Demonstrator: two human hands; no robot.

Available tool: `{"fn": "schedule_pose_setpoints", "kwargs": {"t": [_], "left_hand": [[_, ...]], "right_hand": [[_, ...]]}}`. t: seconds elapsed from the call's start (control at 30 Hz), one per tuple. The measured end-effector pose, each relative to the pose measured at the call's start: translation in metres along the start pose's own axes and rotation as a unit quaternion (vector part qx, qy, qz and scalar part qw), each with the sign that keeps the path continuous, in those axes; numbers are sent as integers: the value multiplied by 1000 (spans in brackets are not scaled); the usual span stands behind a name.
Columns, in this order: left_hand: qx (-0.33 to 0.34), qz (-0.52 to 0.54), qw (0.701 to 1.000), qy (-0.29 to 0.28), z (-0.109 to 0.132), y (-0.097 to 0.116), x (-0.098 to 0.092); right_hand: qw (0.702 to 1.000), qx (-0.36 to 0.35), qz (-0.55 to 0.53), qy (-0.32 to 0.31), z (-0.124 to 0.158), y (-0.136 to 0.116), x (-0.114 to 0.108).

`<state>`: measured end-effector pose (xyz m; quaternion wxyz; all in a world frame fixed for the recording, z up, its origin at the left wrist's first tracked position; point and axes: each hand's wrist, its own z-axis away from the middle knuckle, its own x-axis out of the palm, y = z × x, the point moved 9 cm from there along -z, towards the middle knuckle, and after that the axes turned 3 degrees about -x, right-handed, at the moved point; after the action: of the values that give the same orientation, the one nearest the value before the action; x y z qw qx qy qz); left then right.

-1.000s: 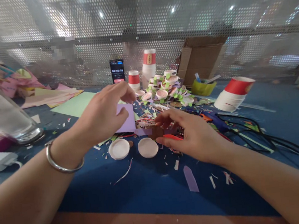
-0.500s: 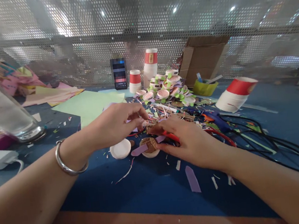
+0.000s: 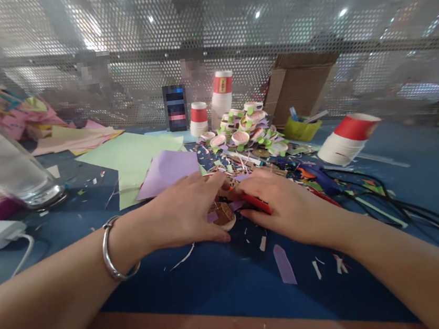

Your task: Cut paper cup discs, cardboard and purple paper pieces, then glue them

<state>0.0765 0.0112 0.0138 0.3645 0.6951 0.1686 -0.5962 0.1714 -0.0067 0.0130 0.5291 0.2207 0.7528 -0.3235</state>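
Observation:
My left hand [image 3: 187, 210] lies low over the table, thumb apart from its fingers, around a small round paper disc [image 3: 224, 216] with a brown cardboard face and white rim. Purple paper strips [image 3: 212, 217] stick out from the disc's sides. To the right, my right hand [image 3: 277, 205] has its fingers bent and its thumb apart. A red object [image 3: 257, 202] shows in the gap between that thumb and the fingers; its kind and whether it is gripped are unclear. The fingertips of both hands come close together behind the disc.
Finished-looking discs with green tabs [image 3: 245, 127] are heaped behind. Around are paper cups [image 3: 221, 93], a tipped cup [image 3: 349, 139], a phone [image 3: 175, 108], a purple sheet [image 3: 171, 172], a green sheet [image 3: 123, 157], a glass of water [image 3: 9, 162], black cables [image 3: 399, 207] and scattered scraps.
My left hand has come down toward me and round the disc, uncovering the purple sheet and covering the white lid beside it. My right thumb has drawn slightly away from the disc.

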Motion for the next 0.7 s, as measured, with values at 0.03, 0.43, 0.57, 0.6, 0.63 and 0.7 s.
{"fn": "schedule_pose_setpoints", "kwargs": {"t": [0.03, 0.43, 0.57, 0.6, 0.63, 0.7], "left_hand": [[5, 9, 1000, 1, -1, 1, 1], [33, 136, 990, 14, -2, -4, -7], [25, 134, 990, 14, -2, -8, -7], [26, 136, 990, 17, -3, -8, -8], [27, 137, 990, 21, -3, -8, -9], [28, 141, 989, 28, -3, -9, -10]], "right_hand": [[1000, 2, 1, -4, 0, 1, 1], [999, -2, -6, 38, 4, 5, -10], [998, -7, -22, 55, 6, 5, -14], [998, -11, -25, 60, 7, 4, -15], [998, -11, -26, 62, 7, 4, -16], [998, -9, -27, 65, 8, 5, -16]]}}
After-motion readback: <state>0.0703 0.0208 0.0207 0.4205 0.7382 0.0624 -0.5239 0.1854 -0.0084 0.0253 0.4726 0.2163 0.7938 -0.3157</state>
